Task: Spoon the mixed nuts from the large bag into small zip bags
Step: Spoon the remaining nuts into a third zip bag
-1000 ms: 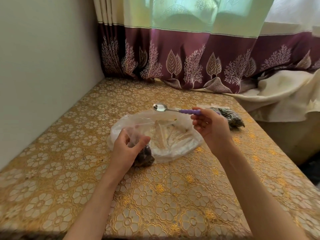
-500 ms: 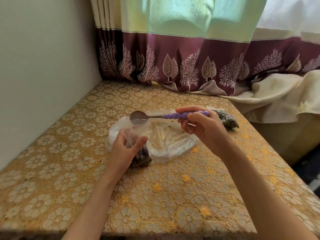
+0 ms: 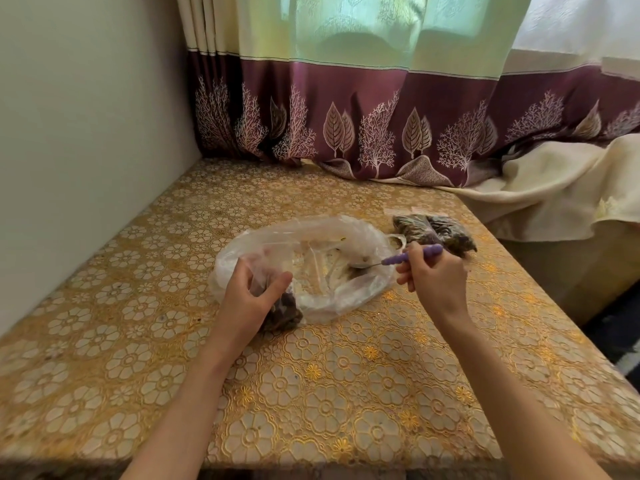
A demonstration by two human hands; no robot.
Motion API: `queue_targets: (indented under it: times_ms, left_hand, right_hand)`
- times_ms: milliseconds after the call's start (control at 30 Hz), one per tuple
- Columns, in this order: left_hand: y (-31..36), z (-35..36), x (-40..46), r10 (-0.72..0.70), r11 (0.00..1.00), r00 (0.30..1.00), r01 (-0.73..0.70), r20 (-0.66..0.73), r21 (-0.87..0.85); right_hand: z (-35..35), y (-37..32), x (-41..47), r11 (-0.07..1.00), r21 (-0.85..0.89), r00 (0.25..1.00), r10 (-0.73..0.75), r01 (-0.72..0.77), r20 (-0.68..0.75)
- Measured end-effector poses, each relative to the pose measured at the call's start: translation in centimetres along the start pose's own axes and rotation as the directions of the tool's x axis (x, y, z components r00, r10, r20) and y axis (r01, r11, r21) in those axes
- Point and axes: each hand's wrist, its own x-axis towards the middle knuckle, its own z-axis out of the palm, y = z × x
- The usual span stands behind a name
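A large clear plastic bag (image 3: 322, 244) lies open and nearly flat in the middle of the table. My left hand (image 3: 251, 296) grips the top of a small zip bag (image 3: 282, 311) holding dark nuts, at the large bag's near left edge. My right hand (image 3: 434, 277) grips the purple handle of a metal spoon (image 3: 412, 255). The spoon's bowl is down inside the large bag, at its right side.
Filled small bags of nuts (image 3: 438, 232) lie at the table's far right, just behind my right hand. The gold floral tablecloth (image 3: 329, 393) covers the table. A wall runs along the left, a maroon curtain (image 3: 381, 123) hangs behind, and a cream cloth (image 3: 554, 188) drapes at the right.
My right hand swung the spoon from above the small bag rightwards and down, so its bowl is now inside the large bag. My left hand kept its hold on the small bag.
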Motion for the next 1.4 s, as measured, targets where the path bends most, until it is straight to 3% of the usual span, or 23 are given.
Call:
queue_targets:
  times_ms: [467,633,700,767,833,900,1067,1400]
  left_hand:
    - [0.0,0.1,0.0,-0.013,0.999,1.0,0.014,0.019,-0.034]
    - [0.0,0.1,0.1,-0.024,1.0,1.0,0.024,0.006,0.0]
    - [-0.1,0.1,0.1,-0.044,0.999,0.999,0.044,0.023,-0.01]
    - [-0.2,0.0,0.2,-0.049,0.999,0.998,0.049,0.032,-0.021]
    - [-0.1,0.1,0.2,-0.043,0.998,0.998,0.044,0.04,-0.036]
    - [-0.1,0.1,0.2,-0.04,0.998,0.998,0.042,0.038,-0.04]
    - [-0.1,0.2,0.2,-0.022,0.999,0.999,0.023,0.029,-0.048]
    - [-0.2,0.1,0.2,-0.013,0.999,0.999,0.014,0.03,-0.046]
  right_hand:
    - [1.9,1.4,1.0,0.997,-0.072,0.988,0.01,-0.021,-0.153]
    - [2.6,2.0,1.1,0.995,-0.054,0.987,0.07,-0.078,-0.145]
    - [2.7,2.4,1.1,0.988,0.013,0.98,0.155,-0.155,-0.122]
    - [2.5,2.6,1.3,0.927,0.228,0.945,0.319,-0.297,-0.066]
    - [2.2,2.3,1.5,0.771,0.481,0.887,0.461,-0.419,0.033]
    - [1.8,2.0,1.6,0.648,0.602,0.848,0.521,-0.467,0.097]
    - [1.3,1.5,1.4,0.564,0.663,0.812,0.571,-0.493,0.118]
    - [0.7,1.3,1.0,0.649,0.6,0.838,0.541,-0.468,0.068]
